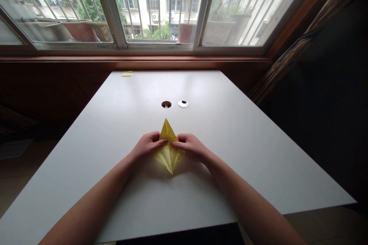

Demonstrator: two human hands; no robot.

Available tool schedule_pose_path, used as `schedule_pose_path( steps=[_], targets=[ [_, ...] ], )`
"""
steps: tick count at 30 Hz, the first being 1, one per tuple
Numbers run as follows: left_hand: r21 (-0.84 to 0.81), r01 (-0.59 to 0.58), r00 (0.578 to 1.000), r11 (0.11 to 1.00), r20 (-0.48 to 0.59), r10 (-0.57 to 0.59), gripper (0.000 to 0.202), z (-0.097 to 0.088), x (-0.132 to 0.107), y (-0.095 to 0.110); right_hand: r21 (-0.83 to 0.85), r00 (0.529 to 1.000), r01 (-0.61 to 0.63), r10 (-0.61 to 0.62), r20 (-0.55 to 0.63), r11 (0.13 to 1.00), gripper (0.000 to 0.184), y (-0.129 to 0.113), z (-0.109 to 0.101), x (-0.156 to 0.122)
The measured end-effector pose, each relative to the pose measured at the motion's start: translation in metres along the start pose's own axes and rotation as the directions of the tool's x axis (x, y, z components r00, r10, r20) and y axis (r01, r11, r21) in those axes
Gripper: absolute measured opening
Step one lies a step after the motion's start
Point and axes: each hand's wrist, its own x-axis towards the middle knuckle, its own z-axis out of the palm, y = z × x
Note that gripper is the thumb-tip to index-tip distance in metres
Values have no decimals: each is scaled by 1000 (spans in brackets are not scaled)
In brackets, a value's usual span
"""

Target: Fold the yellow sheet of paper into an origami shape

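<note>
A folded sheet of yellow origami paper (166, 130) is held between both hands above the white table. It has a diamond-like outline, with one point away from me and a creased, spread point towards me. My left hand (148, 143) pinches its left edge, thumb on top and fingers curled beneath. On the opposite edge my right hand (189, 145) grips in the same way, its thumb close to the left one near the paper's middle. The fingers under the sheet are partly hidden.
The white table (94, 130) has a round cable hole (166, 104) with a loose round cover (183, 103) beside it. Yellow paper strips (127, 74) lie at the far left edge. A barred window (158, 7) stands behind, and a curtain (304, 42) hangs at the right.
</note>
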Motion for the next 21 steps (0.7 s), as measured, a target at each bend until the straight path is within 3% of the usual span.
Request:
schedule_pose_path(
  steps=[9,21],
  targets=[
    [-77,17,987,997,161,-4,49,-1,-1,5,-8,998,-13,14,61,1000,39,-3,-2,0],
    [-28,30,988,999,150,-25,45,-4,-2,9,12,1000,-5,4,16,1000,41,0,-2,1]
  ],
)
